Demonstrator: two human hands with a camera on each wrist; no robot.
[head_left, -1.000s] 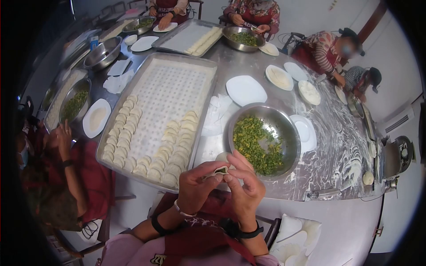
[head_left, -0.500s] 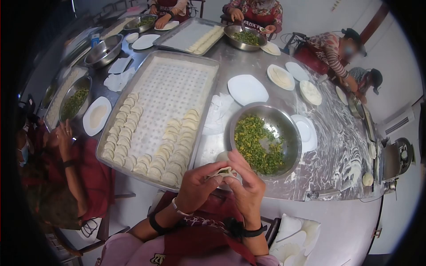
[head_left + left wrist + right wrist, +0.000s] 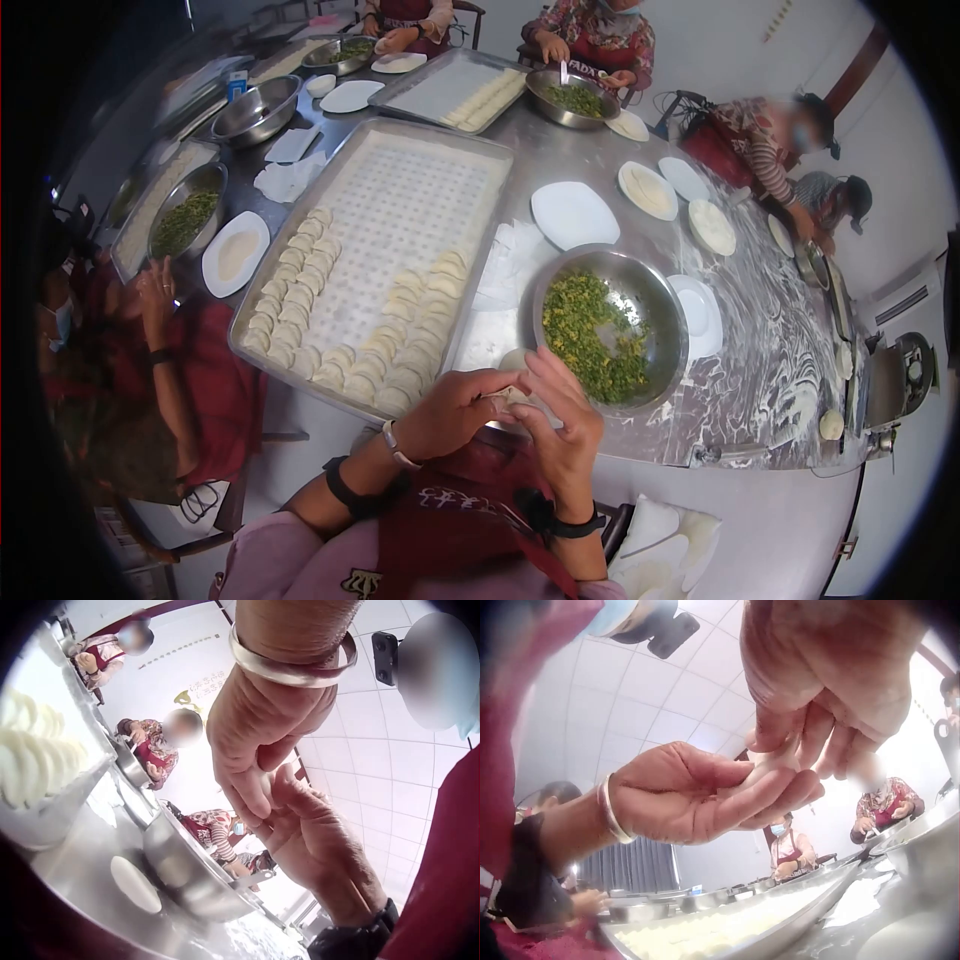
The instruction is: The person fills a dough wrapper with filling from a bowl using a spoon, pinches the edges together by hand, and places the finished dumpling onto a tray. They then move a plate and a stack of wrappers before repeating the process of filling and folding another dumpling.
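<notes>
In the head view the left hand (image 3: 447,415) and right hand (image 3: 566,430) meet in front of the apron, pinching a small pale dumpling (image 3: 512,396) between them. Fingers cover most of it. The right wrist view shows the dumpling (image 3: 778,759) between the right thumb and fingers, with the left hand (image 3: 682,795) gripping its other side. The large tray (image 3: 400,180) left of the hands holds rows of folded dumplings (image 3: 380,365). Just beyond the right hand stands a steel bowl (image 3: 683,350) of chopped green and yellow filling (image 3: 590,330).
A white plate (image 3: 574,215) lies behind the bowl, and another (image 3: 697,318) at its right. Flour covers the table (image 3: 770,350) at the right. A second tray (image 3: 410,92) stands farther back. Several people work around the table; one (image 3: 190,400) sits at the left.
The filling seen in the wrapper's opening is now out of sight behind fingers and dough. Both hands stay together. The whole head view has shifted slightly, and the person across now dips a utensil into a bowl.
</notes>
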